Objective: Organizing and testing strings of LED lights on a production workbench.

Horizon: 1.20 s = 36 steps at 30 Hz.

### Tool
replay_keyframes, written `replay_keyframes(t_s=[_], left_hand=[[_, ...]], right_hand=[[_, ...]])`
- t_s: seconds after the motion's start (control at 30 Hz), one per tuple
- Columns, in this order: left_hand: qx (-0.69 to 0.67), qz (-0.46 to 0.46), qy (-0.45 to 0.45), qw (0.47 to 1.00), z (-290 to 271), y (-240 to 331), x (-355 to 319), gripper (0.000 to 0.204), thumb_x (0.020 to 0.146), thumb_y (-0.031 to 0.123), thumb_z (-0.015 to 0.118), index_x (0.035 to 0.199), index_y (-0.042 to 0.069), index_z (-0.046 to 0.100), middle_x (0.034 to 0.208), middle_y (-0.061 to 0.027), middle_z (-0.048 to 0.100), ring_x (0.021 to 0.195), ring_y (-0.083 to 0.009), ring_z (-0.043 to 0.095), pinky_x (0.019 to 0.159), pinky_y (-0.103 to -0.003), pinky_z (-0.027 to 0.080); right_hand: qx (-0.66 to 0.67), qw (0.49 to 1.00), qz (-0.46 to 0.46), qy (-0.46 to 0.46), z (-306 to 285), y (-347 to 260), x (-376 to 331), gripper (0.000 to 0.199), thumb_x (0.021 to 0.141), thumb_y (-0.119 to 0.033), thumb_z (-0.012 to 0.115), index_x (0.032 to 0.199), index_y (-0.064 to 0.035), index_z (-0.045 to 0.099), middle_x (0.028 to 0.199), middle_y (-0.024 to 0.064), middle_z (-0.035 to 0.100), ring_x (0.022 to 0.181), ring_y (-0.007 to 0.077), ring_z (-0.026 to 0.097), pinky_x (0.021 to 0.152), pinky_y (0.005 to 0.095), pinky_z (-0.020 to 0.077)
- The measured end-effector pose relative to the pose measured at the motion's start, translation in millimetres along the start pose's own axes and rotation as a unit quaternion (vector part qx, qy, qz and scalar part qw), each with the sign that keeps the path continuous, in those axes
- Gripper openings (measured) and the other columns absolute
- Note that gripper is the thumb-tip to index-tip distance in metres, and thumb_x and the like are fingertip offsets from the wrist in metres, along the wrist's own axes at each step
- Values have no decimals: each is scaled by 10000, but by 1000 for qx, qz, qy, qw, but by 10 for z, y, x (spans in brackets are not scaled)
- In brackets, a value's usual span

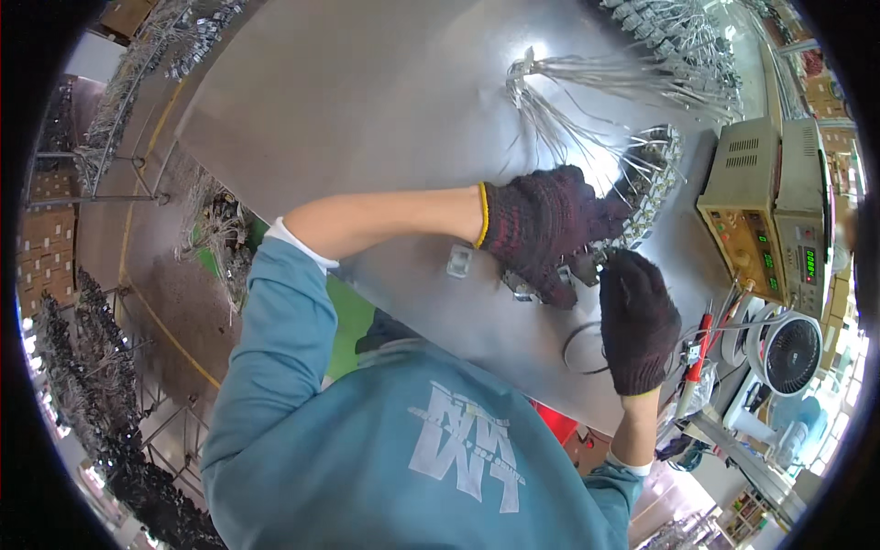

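A gloved right hand (639, 321) curls at the near end of a row of wired parts (656, 191) on a metal table (367, 101); the left hand (543, 225) reaches palm-down to the row's left, thumb spread from fingers. Whether either grips anything cannot be told. Pale wires (623, 78) lie beyond the row.

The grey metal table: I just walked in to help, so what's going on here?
A person in a blue sweatshirt works over the table. The left grip, in a dark knitted glove with yellow cuff, and the similarly gloved right grip are close together at the near end of a curved row of small metal parts. Beyond it spread thin pale wires. Whether either holds anything, I cannot tell. A small pale rectangular piece lies apart.
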<state>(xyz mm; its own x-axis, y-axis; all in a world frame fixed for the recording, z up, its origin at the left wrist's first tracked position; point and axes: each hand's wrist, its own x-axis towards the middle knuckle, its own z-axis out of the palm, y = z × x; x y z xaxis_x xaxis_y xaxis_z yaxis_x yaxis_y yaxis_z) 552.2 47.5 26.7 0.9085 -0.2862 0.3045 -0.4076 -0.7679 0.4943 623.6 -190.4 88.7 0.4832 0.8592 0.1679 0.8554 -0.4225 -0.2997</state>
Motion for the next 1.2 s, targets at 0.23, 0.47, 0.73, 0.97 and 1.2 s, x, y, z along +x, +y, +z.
replay_keyframes(t_s=[0.23,0.47,0.73,0.97,1.2], left_hand=[[6,-3,-4,1000,226,73,-31,1045,704,593,868,1505,-1,555,1412,-219,657,978,-422,703,934,-520,553],[45,18,-33,998,206,212,81,1012,737,627,849,1495,21,566,1550,-242,585,1014,-409,699,906,-503,549],[45,-3,-51,998,84,306,96,969,756,606,853,1475,12,586,1524,-273,580,1034,-464,711,945,-566,565],[51,4,-72,996,82,265,135,981,766,606,846,1534,66,560,1572,-271,539,1067,-447,705,948,-558,559],[42,24,-110,993,-73,303,11,1165,712,640,884,1639,74,462,1680,-243,428,1358,-411,544,1128,-520,454]], right_hand=[[-140,989,-38,-41,79,-26,-192,326,947,-179,752,1272,-165,749,1259,83,781,862,311,782,699,455,608],[-89,995,32,-38,49,-84,-261,229,987,-182,682,1210,-132,707,1176,125,758,808,353,768,671,513,589],[-160,982,-75,-63,144,107,-242,291,968,-175,670,1249,-121,723,1107,105,710,773,269,743,611,438,569],[-143,984,-89,-65,140,173,-251,338,953,-183,681,1280,-111,728,1232,116,729,849,267,755,677,436,583],[-46,997,-45,-48,156,125,-212,310,995,-164,676,1292,-99,736,1161,123,716,730,288,727,588,448,560]])
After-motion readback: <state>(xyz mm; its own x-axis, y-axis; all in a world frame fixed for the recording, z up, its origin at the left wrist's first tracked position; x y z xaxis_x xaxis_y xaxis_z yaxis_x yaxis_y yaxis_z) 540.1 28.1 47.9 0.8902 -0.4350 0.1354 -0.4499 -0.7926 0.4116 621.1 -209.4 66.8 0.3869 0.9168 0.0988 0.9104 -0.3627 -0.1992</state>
